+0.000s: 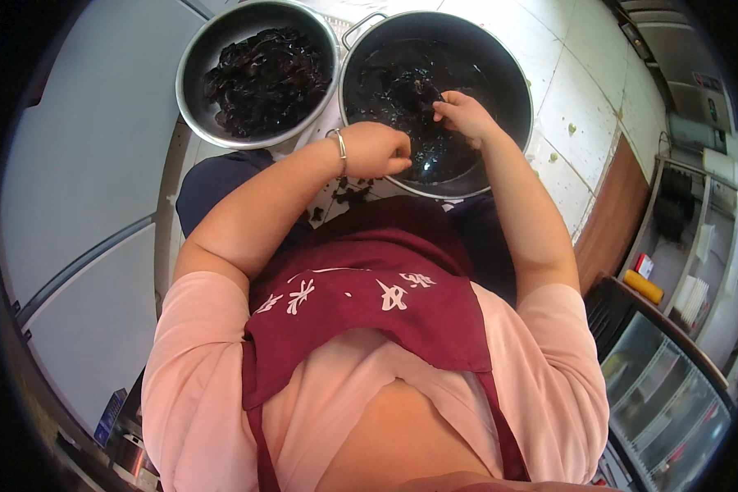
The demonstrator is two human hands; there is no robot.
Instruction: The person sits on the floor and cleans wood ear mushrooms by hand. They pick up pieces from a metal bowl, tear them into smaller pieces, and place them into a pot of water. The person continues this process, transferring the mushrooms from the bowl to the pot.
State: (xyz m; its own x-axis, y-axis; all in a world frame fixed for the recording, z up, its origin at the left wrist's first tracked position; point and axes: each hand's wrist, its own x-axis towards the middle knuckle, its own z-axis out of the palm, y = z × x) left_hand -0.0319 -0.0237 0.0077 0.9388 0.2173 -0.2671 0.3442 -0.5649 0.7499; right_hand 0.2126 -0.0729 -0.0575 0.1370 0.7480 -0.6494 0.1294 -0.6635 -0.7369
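Observation:
In front of me stands a large round metal pot [516, 147] with a loop handle, holding dark water and loose black pieces that look like wood ear fungus. My right hand [465, 115] is over the pot, its thumb and fingers pinching a wet black fungus piece [425, 97]. Above the pot's near left side is my left hand [378, 149], a bracelet [342, 147] on its wrist. Its fingers curl inward, and whether anything lies inside them is hidden. A wide metal basin [187, 101] beside the pot on the left contains a heap of black fungus [270, 83].
Dark scraps [352, 195] lie on the tiled floor [581, 80] between my knees and the pot. Small green bits [572, 128] dot the tiles at right. A pale refrigerator-like cabinet [98, 135] rises close on the left. Shelving [695, 246] and a glass-fronted case [658, 387] line the right.

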